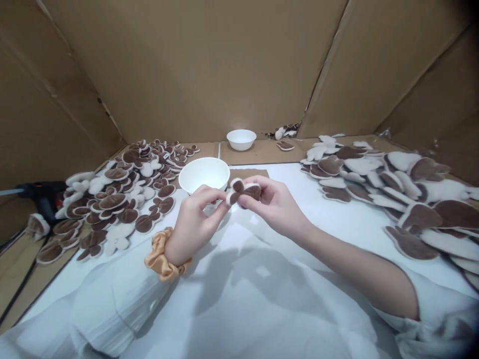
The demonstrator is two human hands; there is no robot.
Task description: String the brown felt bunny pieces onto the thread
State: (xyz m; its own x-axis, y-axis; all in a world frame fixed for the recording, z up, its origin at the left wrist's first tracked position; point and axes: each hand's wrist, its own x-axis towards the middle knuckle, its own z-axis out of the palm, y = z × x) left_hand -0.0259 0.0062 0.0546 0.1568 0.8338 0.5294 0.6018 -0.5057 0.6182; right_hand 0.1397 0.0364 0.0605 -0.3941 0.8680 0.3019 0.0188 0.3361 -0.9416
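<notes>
My left hand [194, 217] and my right hand [275, 207] meet over the white table [262, 279], both pinched on one small brown-and-white plush piece [243, 190] with round lobes. The left fingertips grip its left lobe, the right fingers hold its right side. A gold scrunchie [161, 254] sits on my left wrist. A white bowl [204, 173] stands just behind the held piece.
A heap of small brown-and-white plush pieces [119, 199] lies at the left; larger ones [404, 194] are piled at the right. A second white bowl [241, 139] stands at the back. A black glue gun [41, 194] rests at the far left. Cardboard walls [209, 65] enclose the space.
</notes>
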